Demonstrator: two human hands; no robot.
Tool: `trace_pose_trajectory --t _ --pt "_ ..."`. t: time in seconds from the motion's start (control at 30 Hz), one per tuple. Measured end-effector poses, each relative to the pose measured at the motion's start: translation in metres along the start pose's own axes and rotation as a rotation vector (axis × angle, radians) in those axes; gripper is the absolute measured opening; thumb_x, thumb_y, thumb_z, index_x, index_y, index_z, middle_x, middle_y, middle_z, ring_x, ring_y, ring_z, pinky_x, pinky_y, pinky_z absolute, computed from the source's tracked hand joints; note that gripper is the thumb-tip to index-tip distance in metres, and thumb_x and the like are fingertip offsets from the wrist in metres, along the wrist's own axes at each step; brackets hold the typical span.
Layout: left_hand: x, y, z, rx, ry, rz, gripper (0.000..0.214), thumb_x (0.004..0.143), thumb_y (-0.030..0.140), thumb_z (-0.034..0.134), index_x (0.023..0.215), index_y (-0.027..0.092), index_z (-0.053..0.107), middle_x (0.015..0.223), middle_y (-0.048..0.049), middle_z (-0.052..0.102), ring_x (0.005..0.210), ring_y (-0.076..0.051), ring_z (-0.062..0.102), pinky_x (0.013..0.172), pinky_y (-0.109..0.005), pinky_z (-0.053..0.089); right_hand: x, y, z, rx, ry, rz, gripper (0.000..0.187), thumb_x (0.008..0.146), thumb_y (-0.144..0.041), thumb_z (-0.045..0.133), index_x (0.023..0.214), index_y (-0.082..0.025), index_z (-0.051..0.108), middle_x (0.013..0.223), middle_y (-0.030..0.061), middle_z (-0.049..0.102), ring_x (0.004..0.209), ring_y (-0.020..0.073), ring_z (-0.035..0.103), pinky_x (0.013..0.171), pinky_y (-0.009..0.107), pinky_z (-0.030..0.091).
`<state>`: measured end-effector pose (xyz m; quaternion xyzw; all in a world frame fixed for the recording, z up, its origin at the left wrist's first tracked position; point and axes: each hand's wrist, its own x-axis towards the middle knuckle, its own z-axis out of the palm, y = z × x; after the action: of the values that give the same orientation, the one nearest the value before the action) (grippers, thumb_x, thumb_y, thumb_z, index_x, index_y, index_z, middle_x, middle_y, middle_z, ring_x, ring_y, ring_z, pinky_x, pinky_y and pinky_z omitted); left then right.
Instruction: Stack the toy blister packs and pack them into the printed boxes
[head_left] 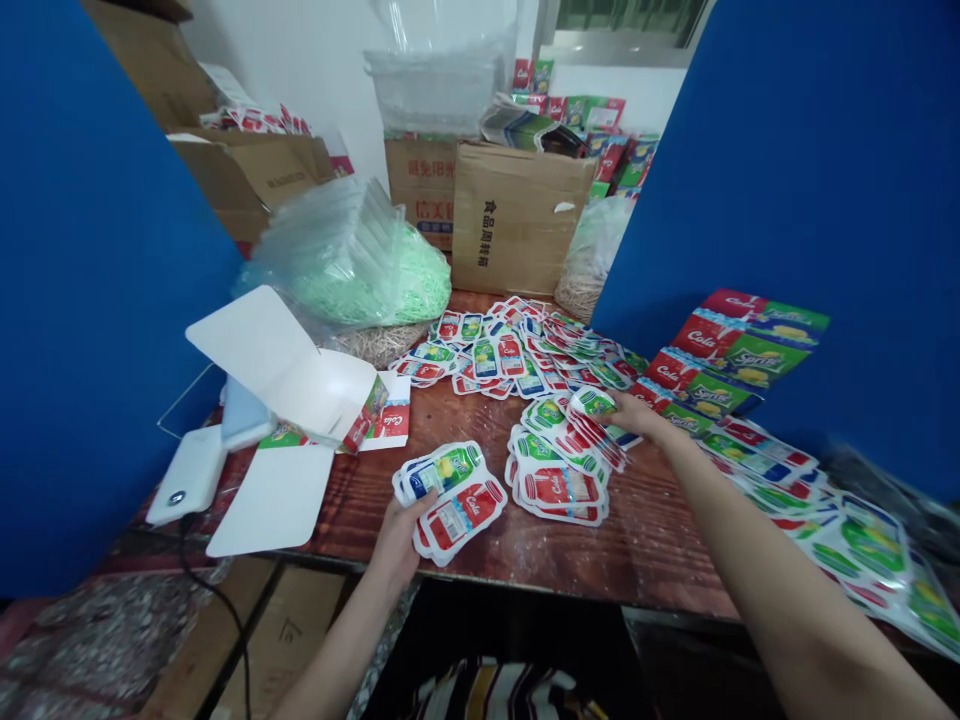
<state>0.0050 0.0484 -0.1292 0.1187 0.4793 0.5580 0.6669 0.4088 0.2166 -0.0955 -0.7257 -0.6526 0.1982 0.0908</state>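
Observation:
My left hand (pixel 403 535) is closed on the lower left edge of a small stack of cola-and-lemon twin packets (pixel 461 505), flat pouches shaped like drink bottles and cans. My right hand (pixel 632 415) grips a few similar packets (pixel 592 403) by their right end, tilted above a neater pile. That pile of twin packets (pixel 562 490) lies between my hands on the dark wooden table (pixel 637 545). Beyond them spreads a loose heap of the same packets (pixel 517 350). My right fingertips are partly hidden by the packets.
At left, an open white carton (pixel 292 380) stands beside a white device (pixel 191 475) with a cable. Behind are bagged green shreds (pixel 420 275), a cardboard box (pixel 517 220) and clear tubs (pixel 439 85). At right stand folded printed cartons (pixel 720 350) above more packets (pixel 840 540). Blue panels flank both sides.

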Motion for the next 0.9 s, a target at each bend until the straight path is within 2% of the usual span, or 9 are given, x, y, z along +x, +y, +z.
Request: trace_pose_trajectory --t 0.13,0.27,0.43,0.57,0.63,0.77,0.9 --pt "0.001 -0.001 0.0 -0.009 -0.002 0.0 0.05 0.067 0.01 0.077 0.113 0.013 0.059 0.103 -0.0132 0.072 0.085 -0.027 0.072 0.082 -0.042 0.058 0.003 -0.005 0.003 -0.024 -0.01 0.051 0.058 0.064 -0.036 0.075 0.117 -0.015 0.062 0.109 0.0131 0.068 0.097 0.0282 0.065 0.084 0.034 0.05" --pt "0.001 -0.001 -0.001 -0.003 -0.013 -0.01 0.052 0.067 0.013 0.078 0.115 0.013 0.059 0.103 -0.0133 0.072 0.086 -0.028 0.072 0.083 -0.042 0.058 -0.007 -0.008 0.005 -0.037 -0.01 0.053 0.057 0.068 -0.04 0.072 0.118 -0.015 0.062 0.108 0.0118 0.069 0.096 0.0267 0.066 0.081 0.031 0.051" --pt "0.003 -0.001 -0.001 0.018 -0.024 -0.02 0.052 0.066 0.016 0.079 0.114 0.012 0.061 0.103 -0.0141 0.072 0.09 -0.03 0.071 0.084 -0.042 0.057 -0.017 -0.014 -0.001 -0.095 0.059 0.053 0.062 0.062 -0.044 0.077 0.116 -0.018 0.062 0.106 0.0127 0.068 0.102 0.0335 0.062 0.085 0.037 0.048" --pt "0.004 -0.002 -0.001 0.017 -0.028 -0.018 0.052 0.065 0.015 0.08 0.114 0.012 0.061 0.106 -0.0143 0.072 0.09 -0.029 0.071 0.082 -0.041 0.058 -0.013 -0.013 0.001 -0.056 0.02 0.061 0.055 0.065 -0.044 0.075 0.112 -0.018 0.064 0.101 0.0102 0.07 0.091 0.0269 0.066 0.078 0.031 0.051" --pt "0.005 -0.003 -0.002 0.023 -0.023 -0.018 0.053 0.065 0.016 0.08 0.114 0.012 0.061 0.106 -0.0148 0.071 0.089 -0.029 0.071 0.081 -0.04 0.058 -0.009 -0.011 0.005 -0.034 0.004 0.066 0.054 0.068 -0.041 0.073 0.115 -0.016 0.063 0.104 0.01 0.07 0.092 0.0245 0.067 0.077 0.029 0.051" --pt "0.006 -0.006 -0.002 0.031 -0.015 0.005 0.053 0.063 0.019 0.082 0.111 0.012 0.062 0.105 -0.0137 0.072 0.088 -0.028 0.071 0.081 -0.039 0.058 0.001 -0.006 0.011 -0.052 0.019 0.1 0.06 0.068 -0.035 0.072 0.122 -0.012 0.06 0.11 0.0147 0.068 0.097 0.028 0.066 0.08 0.032 0.051" --pt "0.004 -0.009 -0.002 0.031 -0.024 0.058 0.055 0.061 0.023 0.084 0.111 0.013 0.061 0.107 -0.0116 0.072 0.089 -0.027 0.071 0.082 -0.039 0.057 0.002 -0.005 0.015 -0.07 0.044 0.098 0.056 0.067 -0.03 0.07 0.121 -0.015 0.062 0.105 0.0116 0.07 0.095 0.0272 0.066 0.079 0.031 0.051"
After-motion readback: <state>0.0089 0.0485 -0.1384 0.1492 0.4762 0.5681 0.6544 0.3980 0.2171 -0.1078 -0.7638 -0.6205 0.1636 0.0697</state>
